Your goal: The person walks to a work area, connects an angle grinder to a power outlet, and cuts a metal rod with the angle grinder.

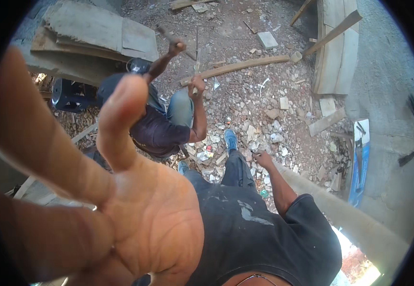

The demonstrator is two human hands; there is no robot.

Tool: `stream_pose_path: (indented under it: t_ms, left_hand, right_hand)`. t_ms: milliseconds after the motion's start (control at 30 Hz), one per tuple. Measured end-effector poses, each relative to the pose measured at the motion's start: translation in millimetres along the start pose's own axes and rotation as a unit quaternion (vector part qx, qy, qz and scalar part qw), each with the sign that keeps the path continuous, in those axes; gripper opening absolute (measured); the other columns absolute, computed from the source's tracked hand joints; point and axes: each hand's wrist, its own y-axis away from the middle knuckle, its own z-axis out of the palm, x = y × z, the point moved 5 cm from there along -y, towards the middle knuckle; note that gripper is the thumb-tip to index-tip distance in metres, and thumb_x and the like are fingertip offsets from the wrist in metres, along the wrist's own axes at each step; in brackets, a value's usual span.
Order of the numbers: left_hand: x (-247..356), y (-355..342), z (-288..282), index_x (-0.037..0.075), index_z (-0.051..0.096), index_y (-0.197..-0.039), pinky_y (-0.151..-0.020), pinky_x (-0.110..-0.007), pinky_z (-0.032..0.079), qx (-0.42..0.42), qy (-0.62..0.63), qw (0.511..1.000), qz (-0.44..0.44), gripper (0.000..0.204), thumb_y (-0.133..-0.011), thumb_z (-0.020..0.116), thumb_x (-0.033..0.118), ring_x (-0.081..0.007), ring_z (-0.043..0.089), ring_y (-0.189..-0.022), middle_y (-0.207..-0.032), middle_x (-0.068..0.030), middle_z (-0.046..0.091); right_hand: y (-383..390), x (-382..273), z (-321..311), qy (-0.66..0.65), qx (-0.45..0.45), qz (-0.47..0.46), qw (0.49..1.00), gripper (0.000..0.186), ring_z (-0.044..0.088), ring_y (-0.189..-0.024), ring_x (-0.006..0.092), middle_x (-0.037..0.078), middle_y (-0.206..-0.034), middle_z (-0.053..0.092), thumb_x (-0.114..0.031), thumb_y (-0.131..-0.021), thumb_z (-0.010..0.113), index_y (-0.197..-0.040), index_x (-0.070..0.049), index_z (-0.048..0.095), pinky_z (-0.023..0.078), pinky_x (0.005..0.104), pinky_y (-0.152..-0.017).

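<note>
While rubble (276, 112) litters the ground (223, 26) beside grey concrete (383, 90): left hand (154, 214), raised, fingers spread; right hand (264, 161), fingers curled around a small dark object (253, 152), above the rubble; one long timber (245, 67) lies beyond.

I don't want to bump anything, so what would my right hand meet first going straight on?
Probably the rubble ahead of your right hand; the blue shoe seems just left of that line. Depth is hard to judge here.
</note>
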Motion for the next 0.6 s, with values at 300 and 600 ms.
stream_pose_path:
  t_ms: [300, 600]
  left_hand:
    - [-165, 160, 70, -0.007, 0.053, -0.126, -0.102, -0.041, 0.038, -0.215, -0.173, 0.874, -0.399, 0.064, -0.088, 0.058, 0.046, -0.0305, 0.052, -0.121, -0.124, -0.0199, 0.058]
    - [-15, 552, -143, -0.004, 0.035, -0.139, -0.107, -0.047, 0.032, -0.363, -0.400, 0.208, -0.816, 0.076, -0.092, 0.048, 0.055, -0.0489, 0.037, -0.127, -0.136, -0.0345, 0.039]
  right_hand:
    - [-93, 109, -94, -0.081, 0.108, 0.153, 0.979, 0.028, 0.068, -0.073, 0.0303, 0.020, -0.080, 0.068, -0.028, -0.080, 0.061, -0.090, -0.002, 0.067, 0.052, 0.0393, -0.069]
    - [-222, 84, 56, -0.042, 0.014, 0.039, 0.998, 0.041, 0.061, -0.099, 0.0365, 0.019, -0.102, 0.065, -0.030, -0.073, 0.068, -0.103, -0.003, 0.064, 0.049, 0.0443, -0.085]
